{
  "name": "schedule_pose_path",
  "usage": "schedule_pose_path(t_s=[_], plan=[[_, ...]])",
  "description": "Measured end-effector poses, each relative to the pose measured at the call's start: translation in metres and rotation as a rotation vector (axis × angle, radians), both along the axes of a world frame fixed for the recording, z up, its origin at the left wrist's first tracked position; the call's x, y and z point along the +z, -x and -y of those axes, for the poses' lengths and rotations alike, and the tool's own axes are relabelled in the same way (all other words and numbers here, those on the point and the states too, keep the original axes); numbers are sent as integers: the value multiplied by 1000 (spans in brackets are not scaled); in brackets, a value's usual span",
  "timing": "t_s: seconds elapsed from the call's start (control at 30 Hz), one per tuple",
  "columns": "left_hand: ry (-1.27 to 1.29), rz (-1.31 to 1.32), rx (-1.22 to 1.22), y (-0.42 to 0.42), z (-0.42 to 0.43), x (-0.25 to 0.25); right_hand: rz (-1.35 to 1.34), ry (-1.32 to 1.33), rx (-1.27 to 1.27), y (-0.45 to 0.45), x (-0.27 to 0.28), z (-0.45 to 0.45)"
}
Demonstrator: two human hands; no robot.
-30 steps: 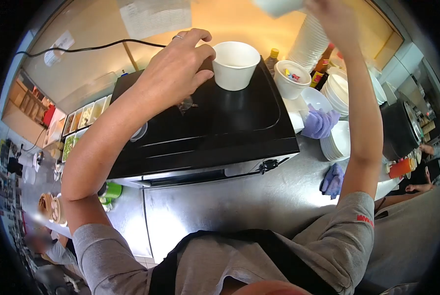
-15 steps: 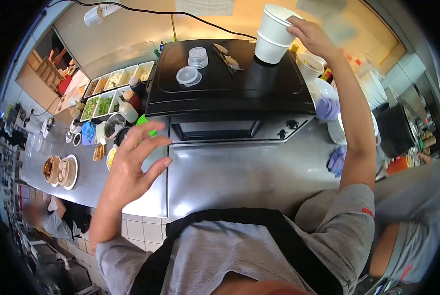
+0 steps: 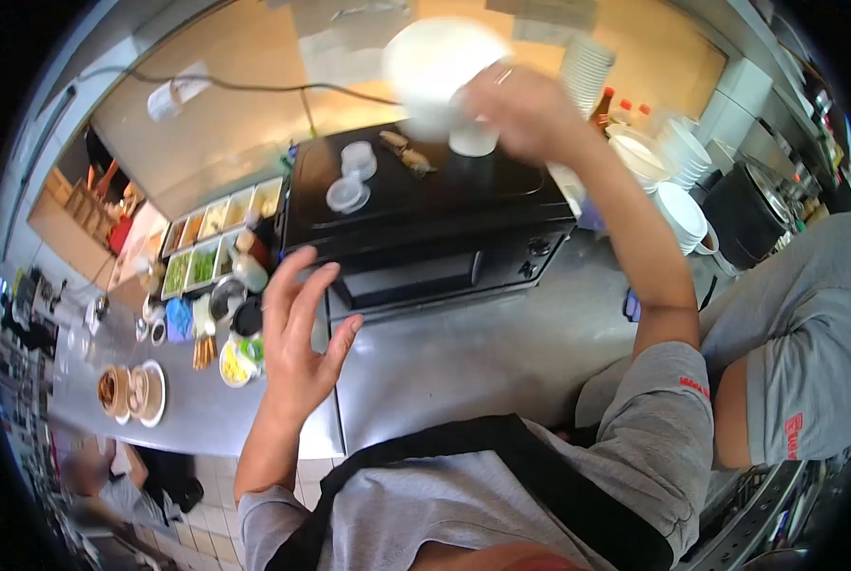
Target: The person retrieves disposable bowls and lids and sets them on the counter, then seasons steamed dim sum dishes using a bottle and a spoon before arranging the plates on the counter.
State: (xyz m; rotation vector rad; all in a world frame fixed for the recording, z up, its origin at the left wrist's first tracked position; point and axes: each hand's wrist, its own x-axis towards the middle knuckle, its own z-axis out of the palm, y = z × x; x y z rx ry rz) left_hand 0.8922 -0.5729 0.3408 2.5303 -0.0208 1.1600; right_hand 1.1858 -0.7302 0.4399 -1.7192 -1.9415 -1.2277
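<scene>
My right hand grips the rim of a white paper tub, lifted and tilted above the black countertop oven. Motion smears both the tub and the fingers. Just below, a second white tub stands on the oven top, partly covered by the first. My left hand hangs in the air before the oven's left side, fingers spread and nothing in them. Clear plastic lids and small plastic cups sit on the oven top, beside tongs.
To the left are topping trays, squeeze bottles, a bowl with yellow food and bamboo steamers. White bowls are stacked at right. A co-worker's grey sleeve is close on my right. A cable crosses the wall.
My right hand has raised one white tub out of the stack and moved it left, tilting it. The other tub stays on the oven. My left hand has shifted right, still open.
</scene>
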Motion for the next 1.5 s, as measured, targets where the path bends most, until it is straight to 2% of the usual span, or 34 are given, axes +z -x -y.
schedule_pose_path(t_s=[0.03,0.07,0.1,0.17,0.23,0.27,0.3,0.37,0.4,0.43,0.5,0.57,0.6,0.73,1.0,1.4,1.47,1.5], plan=[[-44,106,18,-11,6,7,20,195,10,30,0,2],[-193,163,58,-19,11,15,-2,294,154,53,-4,6],[-218,246,54,-29,16,18,-26,394,303,67,-11,11],[-330,-16,-127,-38,15,23,-34,460,433,74,-25,17],[-213,-87,-235,-46,15,15,-362,397,546,38,-16,18],[-142,-150,-265,-45,15,10,-422,314,497,5,-7,13],[-71,-215,-293,-43,13,4,-773,138,277,-48,-12,14],[30,-318,-287,-40,8,-9,-171,-25,-357,-176,9,22],[79,-366,-282,-37,5,-17,-51,-82,-654,-238,10,31],[120,-404,-221,-35,3,-27,239,-259,-626,-311,2,45],[200,-475,-96,-32,1,-56,10,-155,-853,-416,1,74],[181,-507,27,-26,1,-84,-31,124,-1046,-458,-3,83],[166,-543,78,-23,3,-91,-52,271,-1139,-457,-4,80],[170,-586,160,-13,6,-120,-117,117,-1224,-381,19,61],[81,-562,111,-7,9,-155,66,-142,-1272,-354,43,60],[38,-572,152,16,15,-166,225,-426,-1060,-312,58,80],[31,-611,168,20,15,-167,211,-382,-1007,-300,59,78],[49,-619,157,23,14,-167,106,-305,-1217,-142,66,52]])
